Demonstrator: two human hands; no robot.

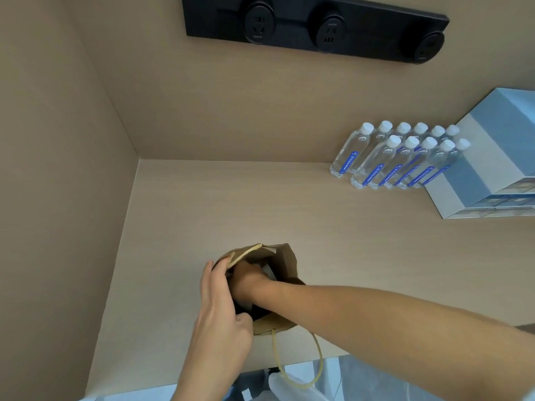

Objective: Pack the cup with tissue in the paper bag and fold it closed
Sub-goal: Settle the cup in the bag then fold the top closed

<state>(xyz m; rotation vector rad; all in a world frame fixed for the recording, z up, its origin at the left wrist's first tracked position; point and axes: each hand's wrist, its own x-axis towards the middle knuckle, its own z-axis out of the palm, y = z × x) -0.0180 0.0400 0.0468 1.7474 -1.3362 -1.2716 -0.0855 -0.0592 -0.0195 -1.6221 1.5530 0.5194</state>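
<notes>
Standing near the front edge of the pale wooden surface [202, 204], at about 6 o'clock in the view, the brown paper bag [285, 263] gapes open at the top. Its cord handle [301, 369] hangs over the front edge. A side wall closes the surface off at 9 o'clock and a back wall at 12 o'clock; between the bag and both walls the surface lies bare. The left hand [221, 319] grips the bag's left rim, fingers pinched on the paper. The right hand [246, 280] reaches down inside the bag, touching something white; whether its fingers are curled or spread cannot be told. The cup itself is hidden. At 2 o'clock stand rows of water bottles [396, 157], just beside stacked blue-and-white boxes [489, 169]. A black socket strip [315, 27] sits on the back wall.
</notes>
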